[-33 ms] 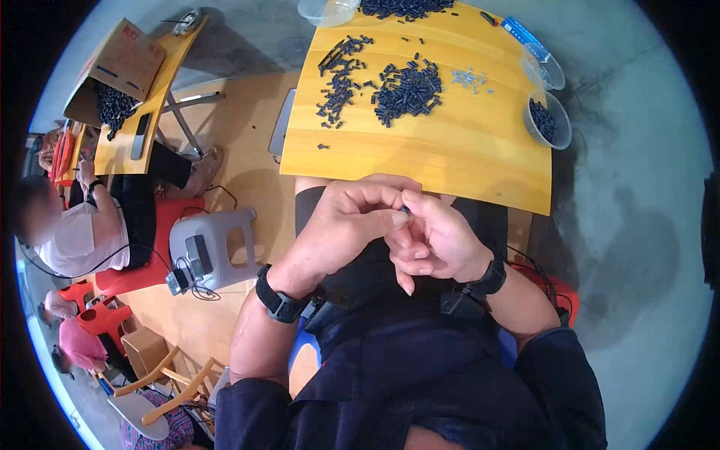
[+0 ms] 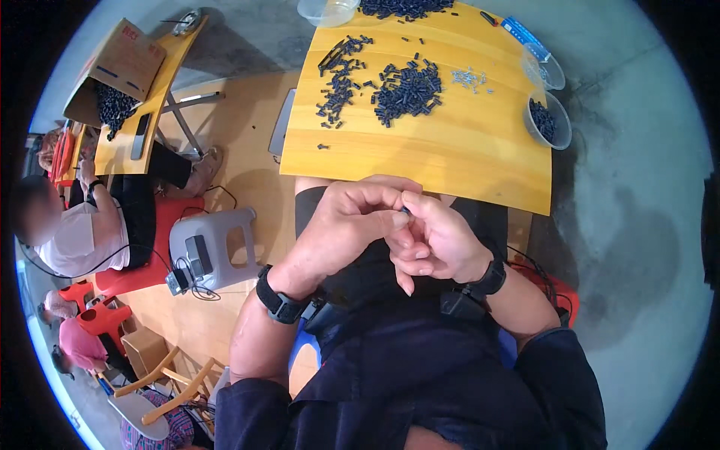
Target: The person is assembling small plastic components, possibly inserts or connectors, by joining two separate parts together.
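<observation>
In front of my lap, just off the table's near edge, my two hands meet fingertip to fingertip. Thumb and forefinger of my left hand (image 2: 349, 219) are closed on a small black part (image 2: 406, 211), mostly covered by the fingers. My right hand (image 2: 442, 238) pinches the same part from the other side, its lower fingers loosely curled. Beyond them on the yellow table (image 2: 450, 157) lie a heap of short black cylindrical parts (image 2: 409, 90), a looser group of similar pieces (image 2: 337, 94) to the left, and a scatter of small silvery pieces (image 2: 469, 78).
A clear tub of black parts (image 2: 551, 124) stands at the table's right edge, another clear tub (image 2: 553, 73) behind it. More black parts (image 2: 405, 7) lie at the far edge. At left, a co-worker (image 2: 82, 232) sits by a table with a tipped cardboard box (image 2: 124, 60). A grey stool (image 2: 214, 244) stands between.
</observation>
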